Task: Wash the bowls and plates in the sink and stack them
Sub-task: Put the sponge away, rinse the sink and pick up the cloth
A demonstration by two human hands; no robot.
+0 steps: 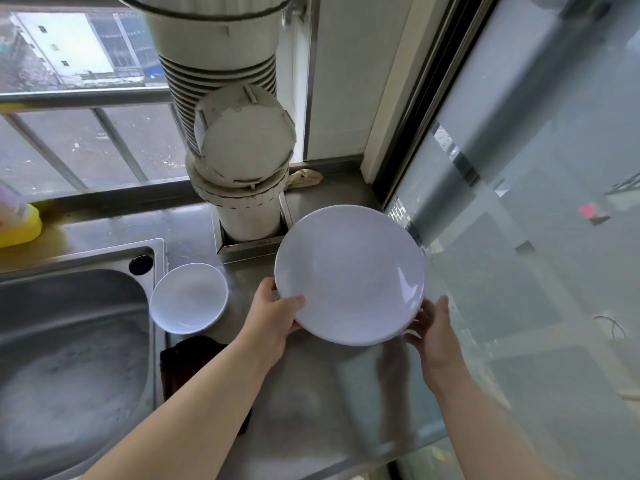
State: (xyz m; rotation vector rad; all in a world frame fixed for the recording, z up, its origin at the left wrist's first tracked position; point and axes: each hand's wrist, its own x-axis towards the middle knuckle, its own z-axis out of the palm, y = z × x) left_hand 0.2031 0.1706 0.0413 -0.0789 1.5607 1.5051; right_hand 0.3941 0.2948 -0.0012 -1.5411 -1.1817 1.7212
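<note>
A large white plate (349, 271) is over the steel counter to the right of the sink. My left hand (273, 313) grips its near-left rim, thumb on top and fingers underneath. My right hand (434, 327) touches the plate's near-right edge from below with straight fingers. A smaller white bowl (188, 297) stands on the counter just right of the sink (69, 341). The sink basin looks wet and holds no dishes that I can see.
A thick white duct pipe (239, 161) rises from the counter right behind the plate. A dark cloth (194, 355) lies on the counter (304, 403) near the bowl. A yellow bottle (17, 223) stands at far left by the window. A glass wall (519, 237) bounds the right side.
</note>
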